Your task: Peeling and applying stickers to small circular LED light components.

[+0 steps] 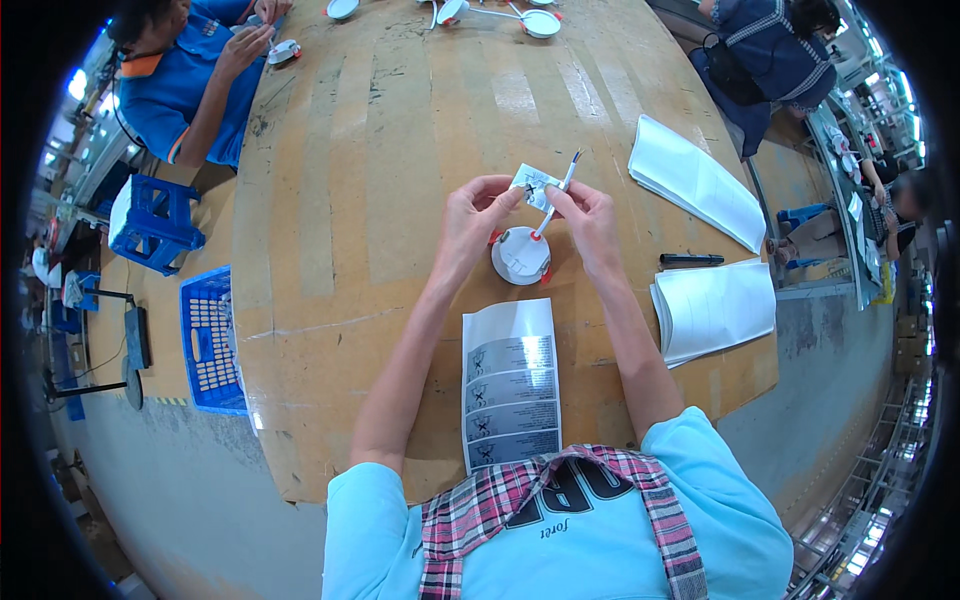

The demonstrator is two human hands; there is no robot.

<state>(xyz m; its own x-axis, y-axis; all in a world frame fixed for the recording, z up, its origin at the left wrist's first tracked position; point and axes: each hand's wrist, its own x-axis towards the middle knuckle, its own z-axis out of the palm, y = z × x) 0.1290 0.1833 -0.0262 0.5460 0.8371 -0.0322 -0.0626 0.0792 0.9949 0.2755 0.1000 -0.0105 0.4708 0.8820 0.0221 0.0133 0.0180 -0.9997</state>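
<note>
In the middle of the table a round white downlight (521, 257) lies with red-orange parts at its rim. A white cable (571, 170) rises from it, its thin wire ends bare at the tip. My left hand (468, 225) pinches the left side of a small silver-white printed label (533, 184). With thumb and fingers closed, my right hand (592, 225) grips the cable where the label's right edge meets it. Whether the label sticks to the cable there, I cannot tell. Between my forearms lies a strip of printed labels (511, 400), blank at its far end.
Folded white sheets (695, 180) and a second white stack (715, 312) lie at the right, a black marker (691, 260) between them. More downlights (541, 24) stand at the far edge. Left of the table are a blue basket (215, 345) and blue stool (155, 225). Co-workers sit at both far sides.
</note>
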